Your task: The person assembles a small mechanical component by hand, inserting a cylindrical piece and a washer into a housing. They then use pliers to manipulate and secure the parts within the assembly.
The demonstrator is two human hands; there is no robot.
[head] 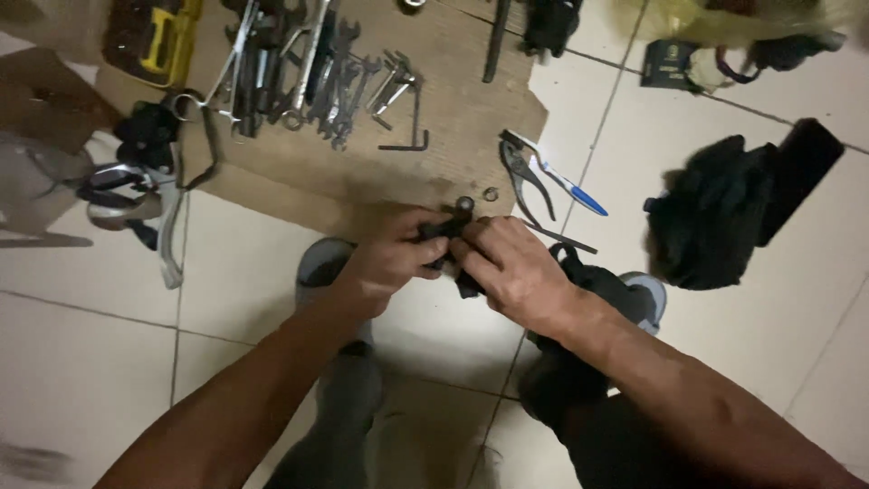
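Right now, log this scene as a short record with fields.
Setting: tiled floor, sheet of cardboard laid on it
Left hand: closed on a small black part
Right hand: closed on the same part, touching the left hand
On cardboard: row of wrenches, hex key, two small rings
At cardboard edge: pliers, blue-handled tool
Right side: black bundle

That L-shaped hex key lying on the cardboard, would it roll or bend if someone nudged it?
The hex key looks like solid dark metal, so probably stiff. Its bent L shape lies flat on the cardboard, so it would likely slide, not roll.
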